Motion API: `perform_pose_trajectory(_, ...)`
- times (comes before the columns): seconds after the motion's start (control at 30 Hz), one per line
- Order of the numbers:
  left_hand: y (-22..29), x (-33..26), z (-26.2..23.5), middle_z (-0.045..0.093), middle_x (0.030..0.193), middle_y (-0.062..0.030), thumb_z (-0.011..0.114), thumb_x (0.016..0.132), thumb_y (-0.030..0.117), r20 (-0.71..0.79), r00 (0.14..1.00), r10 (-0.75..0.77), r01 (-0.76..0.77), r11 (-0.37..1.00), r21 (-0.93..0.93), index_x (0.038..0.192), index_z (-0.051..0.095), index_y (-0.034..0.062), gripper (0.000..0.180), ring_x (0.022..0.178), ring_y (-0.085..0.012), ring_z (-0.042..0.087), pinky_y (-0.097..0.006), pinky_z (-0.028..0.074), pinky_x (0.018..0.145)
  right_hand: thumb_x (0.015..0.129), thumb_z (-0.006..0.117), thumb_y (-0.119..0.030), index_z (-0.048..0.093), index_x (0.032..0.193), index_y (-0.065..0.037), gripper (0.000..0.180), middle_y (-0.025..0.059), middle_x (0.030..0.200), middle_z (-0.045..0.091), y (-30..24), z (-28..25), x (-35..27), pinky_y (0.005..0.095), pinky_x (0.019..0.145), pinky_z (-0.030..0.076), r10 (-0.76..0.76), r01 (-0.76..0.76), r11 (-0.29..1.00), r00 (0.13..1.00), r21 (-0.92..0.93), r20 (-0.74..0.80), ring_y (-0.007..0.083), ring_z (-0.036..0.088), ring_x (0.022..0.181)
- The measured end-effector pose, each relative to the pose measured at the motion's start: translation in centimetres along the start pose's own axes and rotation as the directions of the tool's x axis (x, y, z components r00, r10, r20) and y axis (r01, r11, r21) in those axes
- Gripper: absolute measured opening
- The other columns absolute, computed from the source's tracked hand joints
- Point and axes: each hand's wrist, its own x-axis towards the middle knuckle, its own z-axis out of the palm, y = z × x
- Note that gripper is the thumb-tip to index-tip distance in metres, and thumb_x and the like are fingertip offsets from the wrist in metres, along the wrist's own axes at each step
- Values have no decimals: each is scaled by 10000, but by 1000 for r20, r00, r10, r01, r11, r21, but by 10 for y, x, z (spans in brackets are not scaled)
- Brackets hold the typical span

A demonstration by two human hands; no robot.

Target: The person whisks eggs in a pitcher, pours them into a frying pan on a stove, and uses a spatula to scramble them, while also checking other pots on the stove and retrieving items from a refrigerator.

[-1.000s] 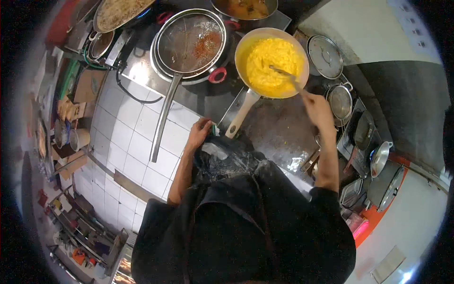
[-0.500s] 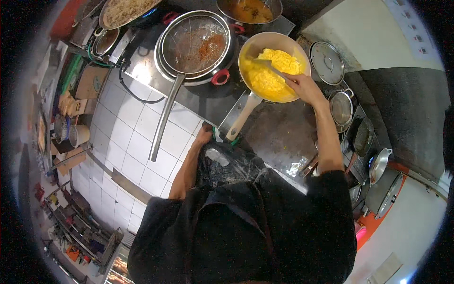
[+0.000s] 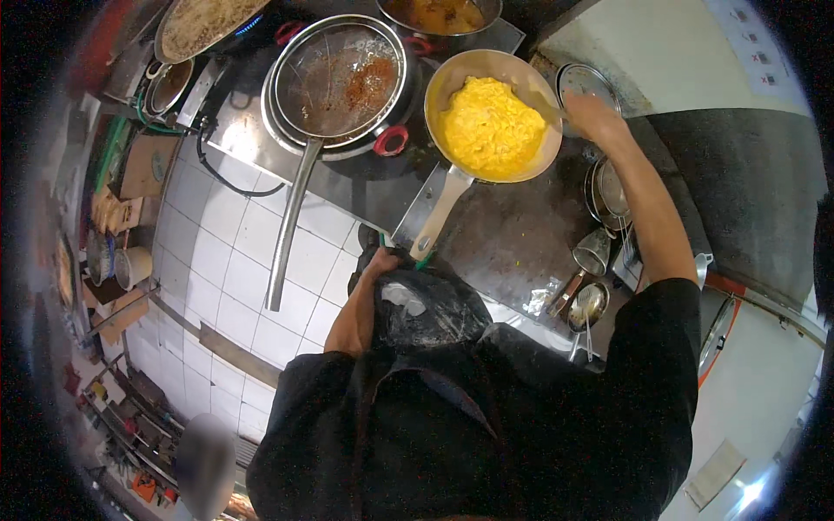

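Soft yellow scrambled eggs (image 3: 493, 126) fill the middle of a cream-coloured frying pan (image 3: 439, 82). Its pale handle points toward me, with neither hand on it. My right hand (image 3: 595, 118) is just past the pan's right rim, closed around a spatula (image 3: 546, 106). The blade is over the pan's inner right side, beside the eggs; the grip is mostly hidden in my fingers. Low at the front edge of the stove, my left hand (image 3: 380, 262) is closed beside my dark apron. What it holds is too dark to make out; a bit of green shows nearby.
Left of the pan, a long-handled strainer (image 3: 339, 78) with reddish bits rests over a pot. Behind are a pan of orange-brown food (image 3: 443, 16) and a large pan of pale food (image 3: 204, 30). A lid (image 3: 586, 82), sieves and a small ladle (image 3: 588, 306) lie at the right.
My right hand has drawn the spatula out of the eggs to the pan's right rim. The eggs are gathered into a more compact mound. My left hand remains low by the stove edge.
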Motion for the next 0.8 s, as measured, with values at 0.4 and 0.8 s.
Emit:
perform_pose_trajectory(0.4,30,-32,-26,669,850,-111,610,780,146,-31,996,-84,57,863,-502,976,655,-56,285,759,-185,634,-302,503,690,951,473,-253,607,1180,-102,305,-20,596,483,-35,26,-46,194,312,245,-290,-493,429,718,757,633,35,346,370)
perform_pose_trajectory(0.8,6,-17,-31,681,1035,-100,666,809,219,87,996,-11,38,948,-317,1078,661,8,342,883,-205,653,-313,512,789,952,500,-299,583,1247,-138,346,-58,579,425,-23,7,-68,186,331,204,-159,-392,242,886,887,435,6,296,398)
